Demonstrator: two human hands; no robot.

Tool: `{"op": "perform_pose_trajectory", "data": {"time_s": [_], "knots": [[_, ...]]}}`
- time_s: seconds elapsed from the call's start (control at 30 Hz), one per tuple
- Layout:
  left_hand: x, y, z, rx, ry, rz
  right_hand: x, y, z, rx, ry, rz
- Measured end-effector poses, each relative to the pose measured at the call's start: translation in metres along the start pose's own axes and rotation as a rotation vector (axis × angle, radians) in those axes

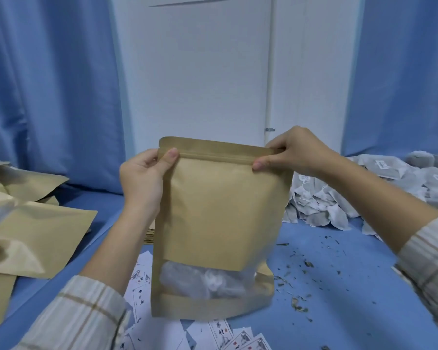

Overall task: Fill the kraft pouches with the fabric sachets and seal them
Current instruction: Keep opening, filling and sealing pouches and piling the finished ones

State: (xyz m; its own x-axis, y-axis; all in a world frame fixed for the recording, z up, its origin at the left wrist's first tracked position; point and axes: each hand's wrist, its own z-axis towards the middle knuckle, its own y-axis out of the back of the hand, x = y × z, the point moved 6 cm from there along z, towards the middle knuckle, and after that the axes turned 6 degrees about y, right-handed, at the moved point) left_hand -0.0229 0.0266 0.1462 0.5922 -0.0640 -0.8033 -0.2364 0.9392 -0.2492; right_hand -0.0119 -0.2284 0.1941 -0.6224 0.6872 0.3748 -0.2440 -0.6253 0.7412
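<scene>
Above the middle of the blue table, the left hand and right hand pinch the zip strip of the upright brown kraft pouch holding fabric sachets, so sealing seems underway, and pressing along the strip should follow.

One held pouch, two hands, perhaps four pouches lying left.

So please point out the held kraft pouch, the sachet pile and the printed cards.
kraft pouch (220,208): head view, plain front panel.
sachet pile (321,205): head view, white sachets.
printed cards (240,337): head view, card below pouch.
</scene>
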Motion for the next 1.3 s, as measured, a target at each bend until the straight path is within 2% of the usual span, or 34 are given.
{"op": "perform_pose_trajectory", "data": {"time_s": [0.17,0.3,0.4,0.5,0.53,0.57,0.63,0.7,0.77,0.83,0.9,1.07,1.1,1.23,1.3], "knots": [[0.013,0.013,0.004,-0.067,0.067,-0.025,-0.016,0.007,-0.003,-0.062,-0.063,0.073],[0.023,0.018,0.005,-0.041,0.104,-0.069,-0.025,0.003,0.001,-0.08,-0.096,0.147],[0.037,0.014,0.002,0.199,0.213,-0.105,-0.032,0.002,0.007,-0.17,-0.123,0.253],[0.07,0.017,-0.019,0.51,0.488,0.011,-0.04,0.002,0.012,-0.285,-0.124,0.468],[0.08,0.02,-0.03,0.59,0.568,0.057,-0.041,-0.001,0.014,-0.318,-0.127,0.536],[0.089,0.024,-0.037,0.605,0.606,0.109,-0.042,-0.004,0.015,-0.354,-0.134,0.573],[0.099,0.035,-0.038,0.46,0.601,0.169,-0.046,-0.015,0.018,-0.425,-0.161,0.637],[0.103,0.043,-0.037,0.306,0.587,0.112,-0.054,-0.035,0.017,-0.423,-0.228,0.783],[0.104,0.048,-0.037,0.21,0.602,-0.039,-0.062,-0.064,0.007,-0.268,-0.321,0.858],[0.104,0.056,-0.038,0.128,0.604,-0.137,-0.071,-0.1,-0.015,-0.031,-0.387,0.823],[0.107,0.065,-0.041,0.045,0.612,-0.171,-0.078,-0.134,-0.039,0.079,-0.405,0.859],[0.122,0.08,-0.066,-0.134,0.702,-0.325,-0.067,-0.192,-0.058,-0.148,-0.451,1.53],[0.124,0.083,-0.07,-0.156,0.713,-0.35,-0.059,-0.202,-0.058,-0.152,-0.455,1.598],[0.124,0.095,-0.078,-0.218,0.727,-0.37,-0.017,-0.245,-0.058,0.032,-0.477,1.61],[0.119,0.098,-0.075,-0.179,0.71,-0.429,0.001,-0.257,-0.052,-0.017,-0.487,1.69]]}}
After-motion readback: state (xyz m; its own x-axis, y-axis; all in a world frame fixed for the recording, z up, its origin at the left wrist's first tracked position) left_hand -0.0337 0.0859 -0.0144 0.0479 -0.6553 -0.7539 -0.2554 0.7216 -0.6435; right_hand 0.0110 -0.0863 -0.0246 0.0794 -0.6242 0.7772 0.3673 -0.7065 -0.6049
